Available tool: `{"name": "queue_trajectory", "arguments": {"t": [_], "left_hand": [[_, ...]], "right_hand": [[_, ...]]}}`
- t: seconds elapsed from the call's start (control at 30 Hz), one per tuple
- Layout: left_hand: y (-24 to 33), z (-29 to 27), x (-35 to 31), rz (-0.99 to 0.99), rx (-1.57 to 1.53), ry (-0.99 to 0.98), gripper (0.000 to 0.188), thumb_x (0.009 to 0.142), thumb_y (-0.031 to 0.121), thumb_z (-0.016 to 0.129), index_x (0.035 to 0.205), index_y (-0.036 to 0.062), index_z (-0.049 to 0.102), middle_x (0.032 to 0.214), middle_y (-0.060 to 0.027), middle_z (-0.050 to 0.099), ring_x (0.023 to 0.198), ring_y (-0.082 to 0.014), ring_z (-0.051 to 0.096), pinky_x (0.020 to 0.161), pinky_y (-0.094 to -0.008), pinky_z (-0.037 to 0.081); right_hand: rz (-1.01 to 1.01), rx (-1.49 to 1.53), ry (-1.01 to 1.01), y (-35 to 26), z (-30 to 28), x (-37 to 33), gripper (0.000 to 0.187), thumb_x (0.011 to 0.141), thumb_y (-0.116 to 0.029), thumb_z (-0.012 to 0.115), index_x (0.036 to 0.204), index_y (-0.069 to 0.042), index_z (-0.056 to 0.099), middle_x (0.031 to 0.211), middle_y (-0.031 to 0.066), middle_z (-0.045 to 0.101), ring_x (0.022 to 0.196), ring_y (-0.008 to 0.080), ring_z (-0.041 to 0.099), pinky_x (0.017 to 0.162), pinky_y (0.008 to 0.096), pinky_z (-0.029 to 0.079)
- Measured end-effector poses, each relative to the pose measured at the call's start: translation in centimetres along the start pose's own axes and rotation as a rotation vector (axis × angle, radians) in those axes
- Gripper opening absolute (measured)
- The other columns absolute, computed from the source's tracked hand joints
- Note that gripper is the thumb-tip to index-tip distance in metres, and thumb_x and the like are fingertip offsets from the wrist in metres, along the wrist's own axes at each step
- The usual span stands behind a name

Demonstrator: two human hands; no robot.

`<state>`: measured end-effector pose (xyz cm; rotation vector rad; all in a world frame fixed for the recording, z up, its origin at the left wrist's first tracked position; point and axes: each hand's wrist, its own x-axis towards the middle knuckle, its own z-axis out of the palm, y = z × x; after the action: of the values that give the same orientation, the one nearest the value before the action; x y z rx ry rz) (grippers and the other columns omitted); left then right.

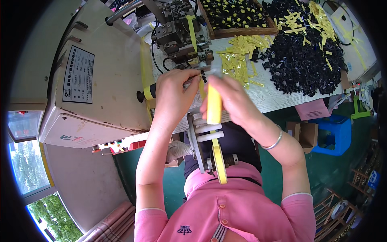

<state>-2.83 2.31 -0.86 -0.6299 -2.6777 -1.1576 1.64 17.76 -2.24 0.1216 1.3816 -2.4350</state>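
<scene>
The left hand [175, 94] has thumb and forefinger pinched together on a small black ridged piece [203, 76], just in front of the steel press mechanism [181, 36]. The right hand [234, 97] is wrapped around a yellow-handled tool [215, 107] beside it; the tool's pale upper end is blurred. Room is tight on the left — the beige machine cabinet [109, 64] stands near that wrist, with a black-and-yellow knob [147, 92] jutting between. Rightward, pale tabletop [274, 99] runs along the front edge, bounded beyond by yellow strips [238, 60] and a heap of black clips [302, 64]. Below the hands, a bracketed yellow tape reel [219, 163] projects past that edge — close to the person's waist.
</scene>
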Motion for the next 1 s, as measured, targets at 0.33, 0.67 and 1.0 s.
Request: {"name": "queue_trajectory", "arguments": {"t": [0.33,0.67,1.0], "left_hand": [[0.6,-2.4,-2.8,0.221,0.061,0.283,0.017,0.074,0.002,0.070,0.064,0.0004,0.057,0.079,-0.0075,0.064,0.090,-0.0297,0.061,0.080,-0.0388,0.045],[2.2,-1.5,-3.0,0.297,0.023,0.207,0.014,0.075,0.006,0.071,0.068,0.0034,0.059,0.081,-0.0054,0.065,0.092,-0.0288,0.061,0.081,-0.0388,0.044],[2.6,-1.4,-3.4,0.281,0.050,0.149,0.013,0.074,0.007,0.072,0.070,0.0037,0.061,0.083,-0.0048,0.064,0.095,-0.0279,0.060,0.084,-0.0391,0.041]], "right_hand": [[-0.286,-1.156,0.492,-3.5,-11.3,-2.3,0.013,0.082,-0.011,0.067,0.085,0.000,0.062,0.062,0.0023,0.057,0.052,0.0138,0.052,0.049,0.0270,0.042],[-0.039,-1.635,0.473,-1.7,-10.7,-1.8,0.017,0.078,-0.012,0.062,0.083,0.004,0.060,0.075,0.0244,0.061,0.072,0.0407,0.061,0.066,0.0466,0.048],[-0.017,-1.614,0.505,-2.0,-11.3,-2.8,0.021,0.077,-0.014,0.065,0.080,0.005,0.059,0.076,0.0242,0.061,0.074,0.0410,0.061,0.066,0.0444,0.048]]}}
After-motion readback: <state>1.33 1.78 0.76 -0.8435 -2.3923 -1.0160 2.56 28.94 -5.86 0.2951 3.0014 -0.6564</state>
